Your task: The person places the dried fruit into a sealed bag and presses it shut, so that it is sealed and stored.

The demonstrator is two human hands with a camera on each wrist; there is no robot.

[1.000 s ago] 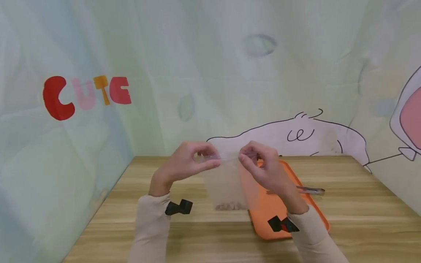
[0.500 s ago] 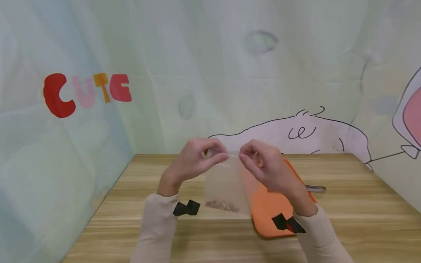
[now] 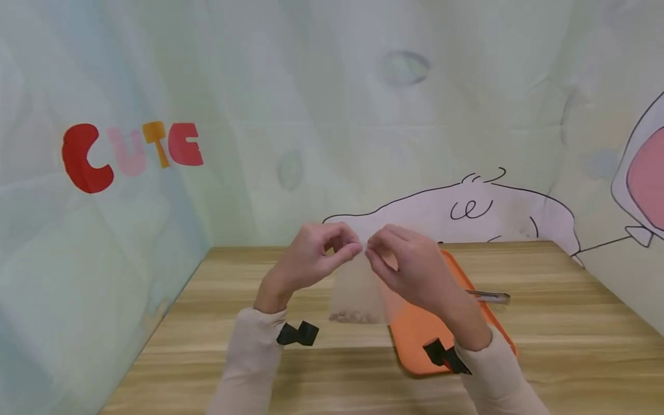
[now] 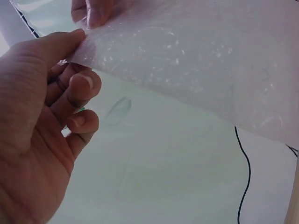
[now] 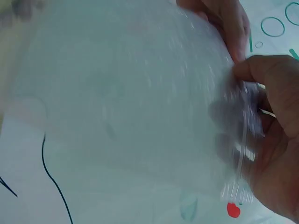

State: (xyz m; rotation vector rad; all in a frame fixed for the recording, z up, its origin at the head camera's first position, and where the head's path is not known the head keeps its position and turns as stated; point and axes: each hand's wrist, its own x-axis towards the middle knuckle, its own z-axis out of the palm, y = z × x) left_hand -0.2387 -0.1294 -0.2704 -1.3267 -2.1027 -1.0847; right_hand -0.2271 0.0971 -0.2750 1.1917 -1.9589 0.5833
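Observation:
A clear plastic zip bag (image 3: 358,291) hangs over the table, with small brownish pieces (image 3: 353,317) gathered along its bottom. My left hand (image 3: 316,256) pinches the top edge between thumb and forefinger. Close beside it, my right hand (image 3: 415,268) pinches the same edge, the fingertips of both nearly meeting. In the left wrist view the crinkled bag (image 4: 187,60) stretches away from my left hand (image 4: 37,112). The right wrist view shows the bag (image 5: 126,107) blurred, its zip strip running by my right hand (image 5: 280,121); fingers partly show through the film.
An orange tray (image 3: 422,346) lies on the wooden table (image 3: 207,357) beneath my right forearm. Metal tongs (image 3: 490,297) rest across the tray, their handle end past its right rim. A printed cloth (image 3: 259,115) stands behind and at the sides.
My left hand has moved right along the bag's top edge, and the right hand has come slightly left lately. The gap between them has narrowed. The bag has swung a little.

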